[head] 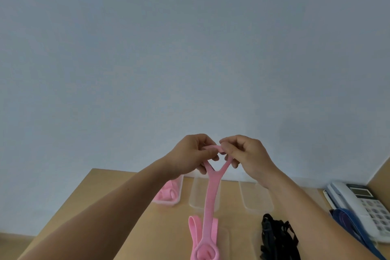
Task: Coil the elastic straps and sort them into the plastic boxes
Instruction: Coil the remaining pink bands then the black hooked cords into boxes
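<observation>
Pink strap (211, 196) crossing middle box (196, 195), phone (363, 207) right

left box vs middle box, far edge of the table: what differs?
The left box holds pink coils; the middle box looks empty. The left forearm partly hides the left box; the hanging pink strap crosses the middle box. Shared: both clear plastic, side by side.

Body check: bare left hand (190, 154) and bare right hand (251, 154), both uncovered to the fingertips. Behind each wrist, the left forearm (118, 202) and right forearm (312, 213) are bare skin to the bottom frame edge (upper arms out of shot).
</observation>
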Tool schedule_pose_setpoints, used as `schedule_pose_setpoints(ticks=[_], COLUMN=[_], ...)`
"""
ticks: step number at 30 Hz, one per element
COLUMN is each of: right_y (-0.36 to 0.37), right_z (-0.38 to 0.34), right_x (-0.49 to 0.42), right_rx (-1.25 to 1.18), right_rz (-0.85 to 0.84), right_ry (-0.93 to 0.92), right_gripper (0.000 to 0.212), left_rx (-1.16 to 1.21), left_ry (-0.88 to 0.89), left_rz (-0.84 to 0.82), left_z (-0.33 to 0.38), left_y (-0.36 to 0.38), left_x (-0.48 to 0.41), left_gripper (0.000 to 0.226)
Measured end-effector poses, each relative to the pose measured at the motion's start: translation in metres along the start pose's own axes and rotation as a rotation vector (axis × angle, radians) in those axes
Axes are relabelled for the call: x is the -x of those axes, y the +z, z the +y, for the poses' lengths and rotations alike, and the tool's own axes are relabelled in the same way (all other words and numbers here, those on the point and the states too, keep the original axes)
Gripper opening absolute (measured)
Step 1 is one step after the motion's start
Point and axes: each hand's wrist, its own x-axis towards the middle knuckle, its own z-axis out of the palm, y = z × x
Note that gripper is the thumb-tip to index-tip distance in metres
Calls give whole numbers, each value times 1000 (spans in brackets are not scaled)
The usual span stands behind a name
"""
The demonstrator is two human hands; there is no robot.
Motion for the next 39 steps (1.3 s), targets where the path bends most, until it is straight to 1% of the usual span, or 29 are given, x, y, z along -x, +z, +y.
schedule_pose_setpoints(ticks=[2, 4, 5, 7, 9, 11, 13, 16, 21, 24, 27, 30, 32, 35, 37, 39], right_y=[0, 1, 2, 3, 6, 10, 13, 14, 16, 15, 16, 15, 15, 14, 13, 13], right_z=[-1, -2, -3, -2, 0, 3, 7, 11, 12, 13, 13, 15, 14, 14, 13, 12], right_x=[2, 4, 4, 4, 4, 5, 6, 7, 4, 1, 2, 4, 5, 4, 2, 2], right_rx=[86, 140, 144, 151, 165, 179, 208, 242, 317, 307, 241, 214, 150, 7, -25, -20], right_rz=[-43, -37, -12, 32, 59, 78, 81, 82, 102, 108, 86, 56, 17, -29, -60, -72], right_ry=[25, 9, -11, -59, -100, -135, -174, -247, -380, -402, -359, -310, -229, -103, -46, -15], right_gripper=[14, 13, 12, 11, 12, 17, 22, 25, 18, 16, 17, 17, 9, 8, 2, 9], left_rx=[-71, -97, -69, 45, 115, 143, 194, 250, 383, 373, 323, 233, 145, 64, 48, 58], left_ry=[64, 96, 82, -18, -148, -221, -233, -212, -223, -213, -182, -131, -97, -41, -4, 16], left_rz=[48, 78, 81, 49, -35, -122, -162, -168, -184, -157, -113, -88, -104, -157, -141, -101], left_z=[-1, -1, -1, 1, 2, 1, -1, -2, 0, 1, -2, -4, -5, -3, -2, -4], left_y=[2, 3, 4, 5, 3, 1, -3, -7, -10, -11, -12, -12, -12, -14, -15, -16], left_x=[0, 1, 1, 2, 4, 5, 7, 7, 7, 5, 4, 2, 2, 4, 3, 2], left_gripper=[9, 4, 6, 19, 30, 31, 25, 18, 22, 21, 13, 10, 11, 12, 10, 4])
